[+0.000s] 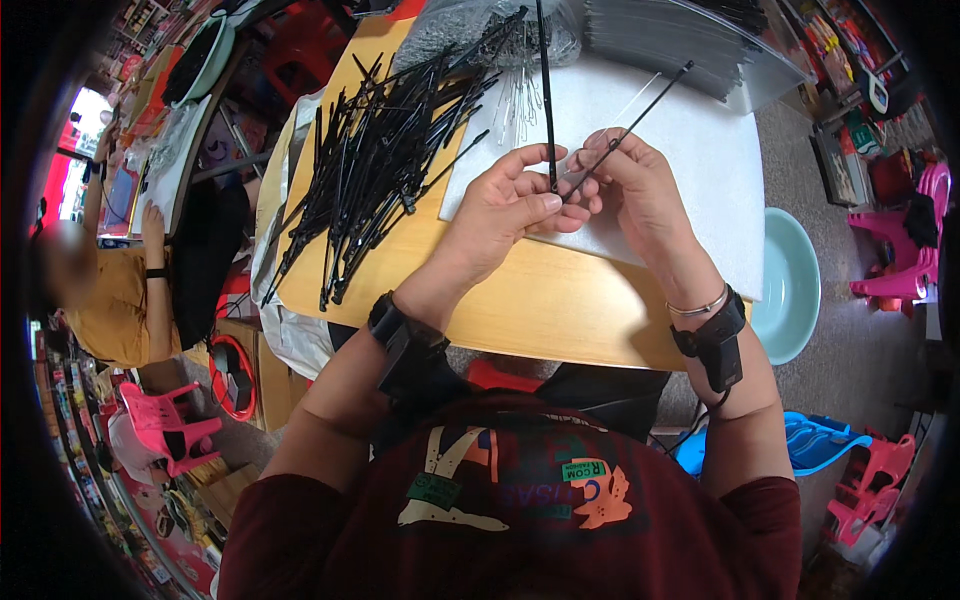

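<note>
My left hand [497, 205] is closed on the lower end of a long thin black rod [547, 90], which points away toward the top of the view. Close beside it, my right hand [640, 185] pinches a second thin black rod [655, 100] that slants up to the right. A thin pale wire [640, 95] sticks up near the right fingers; whether they hold it is unclear. Both hands meet above a white foam sheet [690, 150]. To their left lies a heap of similar black rods [385, 160]. Several thin metal wires [518, 110] lie beyond the left hand.
A clear plastic bag [440, 35] and a stack of clear-edged sheets [670, 45] stand at the far side of the wooden table [560, 310]. A pale green basin [790, 290] is right of the table. Another person [125, 290] works at the left.
</note>
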`<state>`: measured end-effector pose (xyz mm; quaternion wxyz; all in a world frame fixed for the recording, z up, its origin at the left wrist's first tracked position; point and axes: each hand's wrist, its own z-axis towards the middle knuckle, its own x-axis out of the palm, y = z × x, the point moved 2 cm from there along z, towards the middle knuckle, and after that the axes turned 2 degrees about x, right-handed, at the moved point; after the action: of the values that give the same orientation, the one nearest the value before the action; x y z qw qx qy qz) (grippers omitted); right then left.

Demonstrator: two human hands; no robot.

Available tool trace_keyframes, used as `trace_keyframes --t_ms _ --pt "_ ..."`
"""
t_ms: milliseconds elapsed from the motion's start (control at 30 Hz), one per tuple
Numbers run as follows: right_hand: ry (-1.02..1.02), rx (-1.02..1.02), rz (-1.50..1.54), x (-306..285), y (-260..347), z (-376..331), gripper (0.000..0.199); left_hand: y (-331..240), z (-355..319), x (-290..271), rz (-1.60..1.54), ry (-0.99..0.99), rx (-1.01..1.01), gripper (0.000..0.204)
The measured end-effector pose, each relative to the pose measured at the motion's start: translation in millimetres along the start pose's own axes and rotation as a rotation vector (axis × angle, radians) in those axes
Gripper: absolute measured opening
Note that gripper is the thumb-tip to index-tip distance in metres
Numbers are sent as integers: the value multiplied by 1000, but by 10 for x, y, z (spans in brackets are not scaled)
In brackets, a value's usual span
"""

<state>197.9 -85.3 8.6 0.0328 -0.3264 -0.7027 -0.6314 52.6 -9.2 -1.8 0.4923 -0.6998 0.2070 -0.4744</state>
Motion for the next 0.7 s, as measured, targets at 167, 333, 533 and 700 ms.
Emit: trace_keyframes --t_ms 167,333,533,700 --pt "13 20 31 -29 11 5 7 17 -18 -23 -2 -3 -5 44" --pt "14 30 -56 -10 46 -20 6 -5 -20 -1 -2 10 -13 46" --pt "11 46 -36 -21 64 -24 7 -3 -24 -10 31 17 -10 47" --pt "-3 88 -63 8 68 -27 7 -6 -35 8 105 12 -24 46"
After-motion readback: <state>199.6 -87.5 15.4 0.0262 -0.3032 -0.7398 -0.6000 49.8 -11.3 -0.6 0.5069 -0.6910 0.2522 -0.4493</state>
